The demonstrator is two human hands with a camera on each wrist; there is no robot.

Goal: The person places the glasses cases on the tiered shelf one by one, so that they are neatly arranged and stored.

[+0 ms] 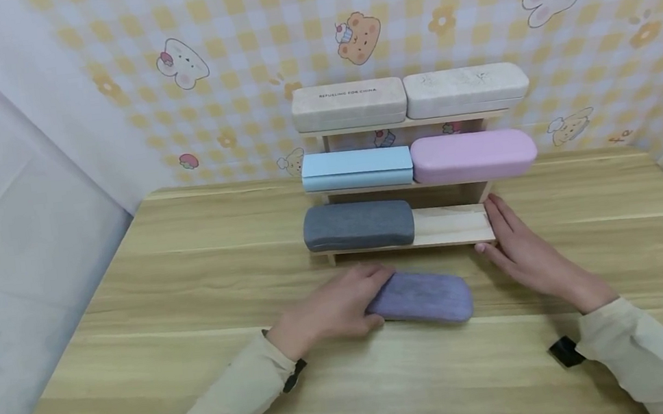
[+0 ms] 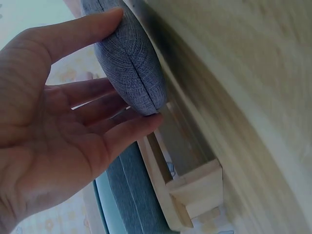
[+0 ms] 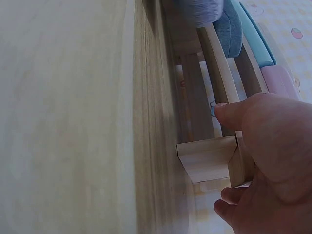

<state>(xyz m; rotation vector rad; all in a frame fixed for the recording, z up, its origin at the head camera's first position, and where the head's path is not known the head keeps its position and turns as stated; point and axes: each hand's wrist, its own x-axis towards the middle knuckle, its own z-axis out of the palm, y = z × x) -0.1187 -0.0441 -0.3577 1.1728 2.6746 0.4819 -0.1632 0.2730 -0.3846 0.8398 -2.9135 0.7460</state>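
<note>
A purple glasses case, fabric-textured with a seam along its side, is in front of the wooden rack. My left hand grips its left end, thumb on one side and fingers on the other, as the left wrist view shows at the case. On the bottom tier's left half lies a dark grey glasses case; bare wood shows to its right. At that tier's right end my right hand holds the rack, its thumb along the front edge and fingers round the end.
The middle tier carries a light blue case and a pink case. Up top are a beige lettered case and a whitish case. The rack stands on a wood-grain table near a yellow checked wall covering.
</note>
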